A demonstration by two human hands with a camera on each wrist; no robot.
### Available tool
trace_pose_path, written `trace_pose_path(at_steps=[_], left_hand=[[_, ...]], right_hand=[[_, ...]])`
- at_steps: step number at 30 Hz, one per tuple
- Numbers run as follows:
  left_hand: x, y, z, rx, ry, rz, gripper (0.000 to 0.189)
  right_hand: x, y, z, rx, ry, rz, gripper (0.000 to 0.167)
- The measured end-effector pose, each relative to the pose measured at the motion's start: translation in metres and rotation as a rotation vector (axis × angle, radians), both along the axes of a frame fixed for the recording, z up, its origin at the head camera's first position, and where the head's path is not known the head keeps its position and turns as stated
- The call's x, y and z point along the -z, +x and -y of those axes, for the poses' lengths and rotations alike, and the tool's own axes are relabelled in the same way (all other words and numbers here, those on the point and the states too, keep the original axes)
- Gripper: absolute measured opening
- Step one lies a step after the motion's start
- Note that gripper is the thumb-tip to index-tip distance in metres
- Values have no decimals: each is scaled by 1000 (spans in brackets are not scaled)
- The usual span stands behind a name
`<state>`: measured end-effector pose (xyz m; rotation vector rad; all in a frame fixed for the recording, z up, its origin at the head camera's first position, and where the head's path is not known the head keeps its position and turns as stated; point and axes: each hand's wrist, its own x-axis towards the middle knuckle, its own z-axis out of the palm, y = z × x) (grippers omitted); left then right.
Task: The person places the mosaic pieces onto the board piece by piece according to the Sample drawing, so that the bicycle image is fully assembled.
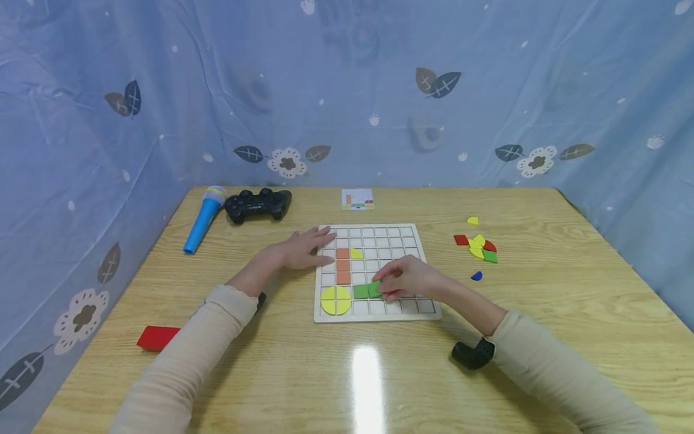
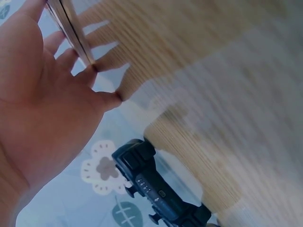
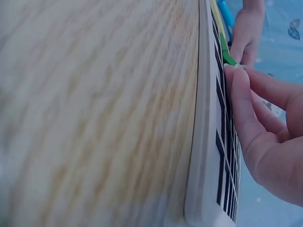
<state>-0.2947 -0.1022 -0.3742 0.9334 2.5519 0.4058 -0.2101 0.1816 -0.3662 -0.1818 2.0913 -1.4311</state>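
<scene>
A white grid board (image 1: 379,317) lies on the wooden table. My right hand (image 1: 406,278) pinches a green square tile (image 1: 375,289) between thumb and fingers, low over the board; in the right wrist view the tile (image 3: 229,56) looks tilted. Beside it, another green square (image 1: 360,292) sits in the grid. My left hand (image 1: 305,248) has its fingers spread over the board's left edge. Orange squares (image 1: 343,263) form a column near these fingers, with a yellow quarter piece (image 1: 356,254) at the column's top right. Yellow quarters (image 1: 336,301) make a circle at the lower left corner.
Right of the board are loose red, yellow and green tiles (image 1: 477,247) and a blue piece (image 1: 476,276). A pattern card (image 1: 358,199) lies behind the board. Back left are a game controller (image 1: 258,205) and a blue toy microphone (image 1: 203,222). A red block (image 1: 157,338) is near the left sleeve.
</scene>
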Motion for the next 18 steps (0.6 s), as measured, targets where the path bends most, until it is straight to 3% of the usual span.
trace_pose_path(at_steps=[18], left_hand=[[-1, 1, 0, -8, 4, 5, 71]], right_hand=[[-3, 3, 6, 90, 60, 17, 23]])
